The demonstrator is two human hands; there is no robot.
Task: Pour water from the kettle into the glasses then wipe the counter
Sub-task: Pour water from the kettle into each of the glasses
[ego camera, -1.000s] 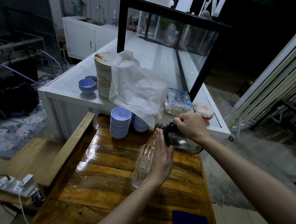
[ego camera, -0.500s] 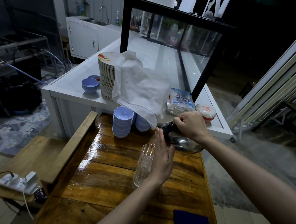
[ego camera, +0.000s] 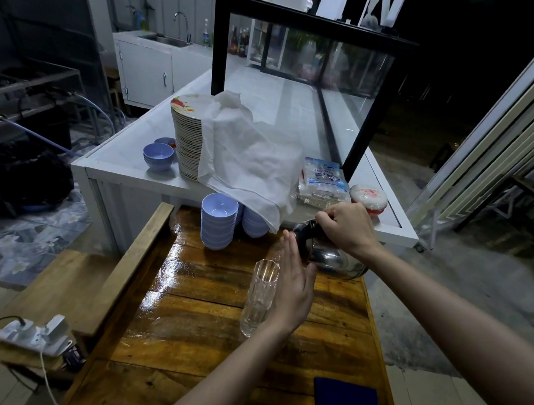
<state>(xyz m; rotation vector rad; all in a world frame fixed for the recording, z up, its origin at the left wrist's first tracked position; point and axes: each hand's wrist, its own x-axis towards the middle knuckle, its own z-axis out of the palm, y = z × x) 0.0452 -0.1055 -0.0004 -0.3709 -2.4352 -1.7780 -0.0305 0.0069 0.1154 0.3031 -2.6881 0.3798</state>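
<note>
While right hand (ego camera: 348, 228) grips kettle (ego camera: 329, 259), packet (ego camera: 321, 182) print blue, unreadable

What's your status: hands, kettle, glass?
Right hand grips kettle by its handle. Left hand open, fingers straight, beside upright glass. In the way: left hand stands between kettle and glass.

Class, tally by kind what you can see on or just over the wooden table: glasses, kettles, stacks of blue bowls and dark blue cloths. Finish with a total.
Glass: 1
Kettle: 1
Stacks of blue bowls: 2
Dark blue cloth: 1
Total: 5
</note>
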